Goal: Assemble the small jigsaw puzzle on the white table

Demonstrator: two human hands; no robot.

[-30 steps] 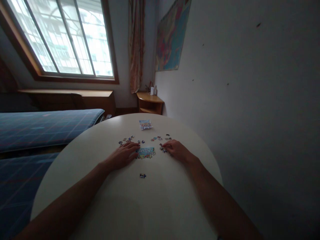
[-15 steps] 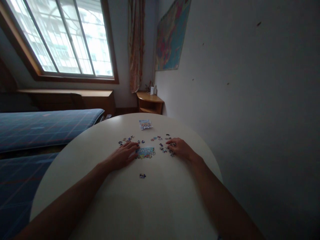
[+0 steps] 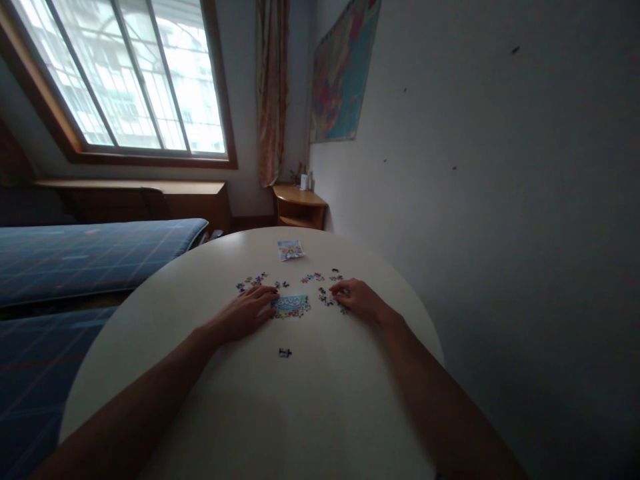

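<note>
My left hand [image 3: 246, 308] lies flat on the table, its fingers spread, with fingertips touching the left edge of a partly assembled jigsaw puzzle [image 3: 292, 305]. The joined part is mostly light blue with a colourful lower edge. To the right, my right hand [image 3: 354, 297] is bent over a cluster of loose puzzle pieces [image 3: 326, 298], its fingers curled together; whatever sits between the fingertips is too small to make out. More loose pieces [image 3: 253, 280] lie beyond my left hand, and others [image 3: 313, 277] behind the puzzle. A few joined pieces [image 3: 285, 353] rest nearer to me.
A small picture packet [image 3: 291, 250] lies towards the far side of the round white table [image 3: 320, 413]. The wall [image 3: 500, 233] runs along the right. Plaid-covered mattresses [image 3: 100, 257] are on the left, and a wooden corner stand [image 3: 300, 197] is behind.
My right hand has shifted very slightly left over the loose pieces, its fingers a little more curled. My left hand and the puzzle have stayed in place.
</note>
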